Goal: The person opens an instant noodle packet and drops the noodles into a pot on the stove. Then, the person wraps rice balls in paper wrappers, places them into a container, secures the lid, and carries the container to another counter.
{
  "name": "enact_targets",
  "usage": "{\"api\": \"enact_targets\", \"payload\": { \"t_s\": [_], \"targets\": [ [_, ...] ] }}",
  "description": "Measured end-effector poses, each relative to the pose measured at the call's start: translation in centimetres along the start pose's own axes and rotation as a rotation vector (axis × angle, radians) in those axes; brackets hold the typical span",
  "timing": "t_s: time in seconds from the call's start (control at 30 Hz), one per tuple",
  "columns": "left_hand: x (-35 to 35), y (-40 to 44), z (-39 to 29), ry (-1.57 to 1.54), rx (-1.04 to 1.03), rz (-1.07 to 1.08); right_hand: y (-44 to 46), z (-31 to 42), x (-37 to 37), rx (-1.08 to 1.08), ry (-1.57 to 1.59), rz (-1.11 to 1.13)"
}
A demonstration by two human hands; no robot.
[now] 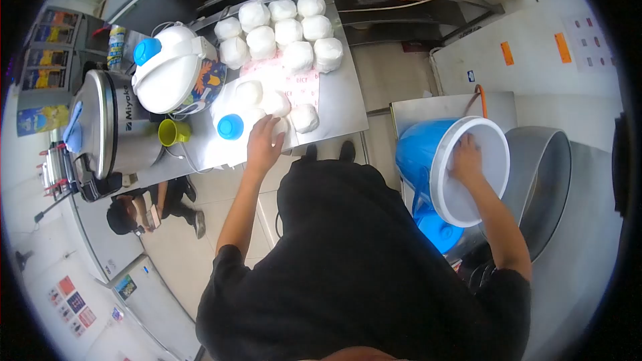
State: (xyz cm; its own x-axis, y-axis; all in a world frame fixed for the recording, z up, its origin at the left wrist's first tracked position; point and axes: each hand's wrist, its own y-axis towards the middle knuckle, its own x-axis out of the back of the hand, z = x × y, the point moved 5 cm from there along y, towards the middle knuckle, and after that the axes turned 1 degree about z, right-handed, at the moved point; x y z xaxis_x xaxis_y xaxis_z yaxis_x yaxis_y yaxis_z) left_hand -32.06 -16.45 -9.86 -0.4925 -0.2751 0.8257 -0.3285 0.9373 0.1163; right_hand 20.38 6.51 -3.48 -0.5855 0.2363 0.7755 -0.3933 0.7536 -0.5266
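Observation:
My left hand is at the near edge of the metal table, its fingers curled round a white round bundle that it partly hides. Close by lie more white bundles, and a blue lid is just left of the hand. My right hand reaches inside a blue bucket with a white rim, tilted toward me. Its fingers look stretched out against the pale inside, and I see nothing in them.
Several white bundles stand in rows at the table's back. A white-lidded container, a green mug and a Miyako cooker are on the left. A large metal pot stands right of the bucket. A person sits beyond the table.

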Motion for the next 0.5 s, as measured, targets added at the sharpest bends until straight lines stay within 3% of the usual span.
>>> {"api": "enact_targets", "payload": {
  "t_s": [0.1,0.23,0.37,0.5],
  "targets": [
    [0.5,-0.6,-1.2,0.011,0.011,-0.06,-4.0,-0.5,9.3,-0.066,0.235,-0.067],
    [2.9,0.4,-3.6,-0.021,-0.005,-0.091,-7.5,-0.5,20.5,0.033,0.648,-0.149],
    [6.3,1.9,-7.0,-0.034,-0.09,-0.102,-9.9,8.1,28.4,0.287,0.916,-0.422],
    [11.4,2.2,-10.3,-0.005,-0.206,-0.117,-5.2,19.9,26.4,0.36,1.133,-0.357]
  ]
}}
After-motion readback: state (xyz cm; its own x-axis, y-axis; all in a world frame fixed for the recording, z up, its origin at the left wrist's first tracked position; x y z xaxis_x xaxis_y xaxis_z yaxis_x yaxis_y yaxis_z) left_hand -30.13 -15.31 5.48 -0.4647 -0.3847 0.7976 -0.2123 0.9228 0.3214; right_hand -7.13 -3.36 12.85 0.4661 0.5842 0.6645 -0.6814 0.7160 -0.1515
